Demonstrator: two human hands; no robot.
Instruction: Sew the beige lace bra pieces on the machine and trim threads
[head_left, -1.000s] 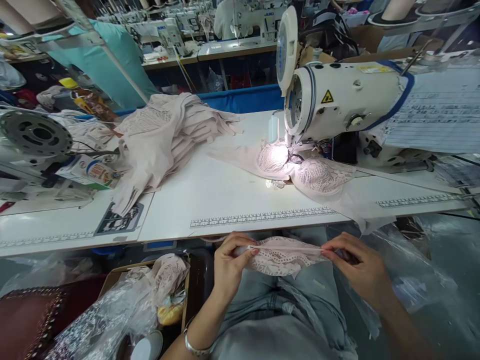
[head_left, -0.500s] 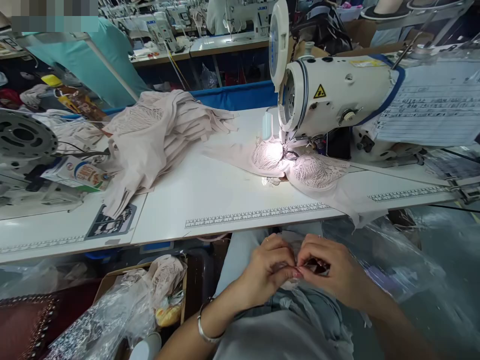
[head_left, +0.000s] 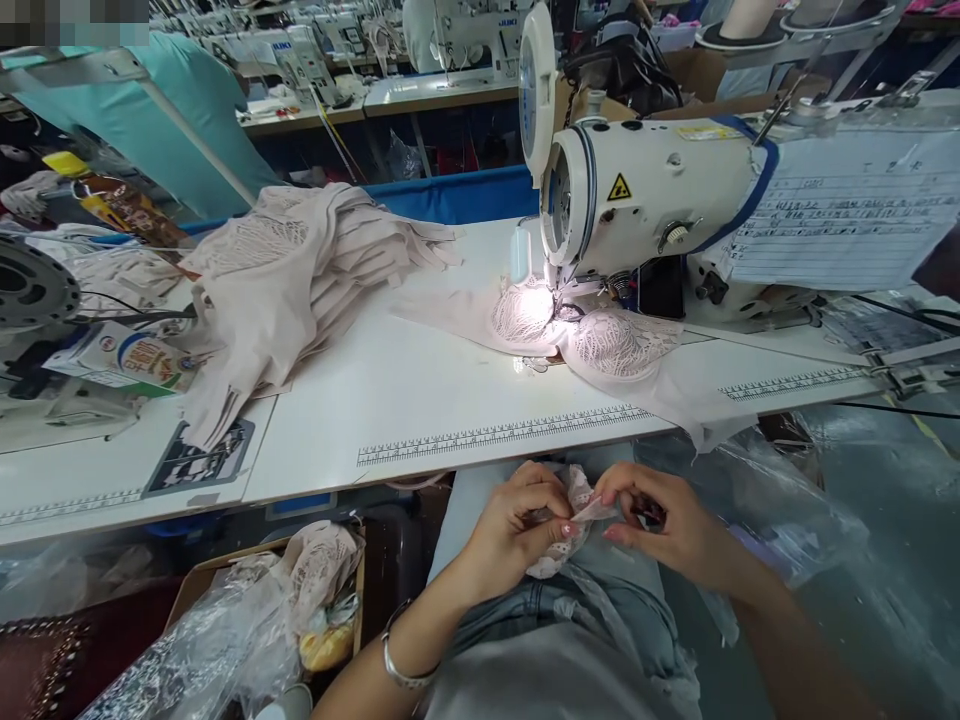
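Observation:
Over my lap, my left hand [head_left: 525, 520] is closed on a small pale pink lace piece [head_left: 559, 555], pinching its upper edge between thumb and fingers. My right hand [head_left: 667, 520] has its curled fingers at the edge drawn out to the right, the thumb a little apart below. Something small and dark shows inside the right hand's fingers; its kind is unclear. On the table ahead, a pale pink lace bra [head_left: 615, 345] lies with its middle under the needle area of the lit sewing machine [head_left: 622, 190].
A heap of pale pink garments [head_left: 277, 270] lies on the table's [head_left: 405, 385] left. Beyond it are a drink bottle [head_left: 120, 205] and a carton [head_left: 127, 355]. A box [head_left: 199, 580] with plastic and lace stands below left. A written sheet [head_left: 847, 210] hangs on the machine. Another person sits at back left.
My hands have moved apart slightly, from fingertips together to the lace piece stretched between them. More of the lace now shows under my left hand. The view has shifted slightly.

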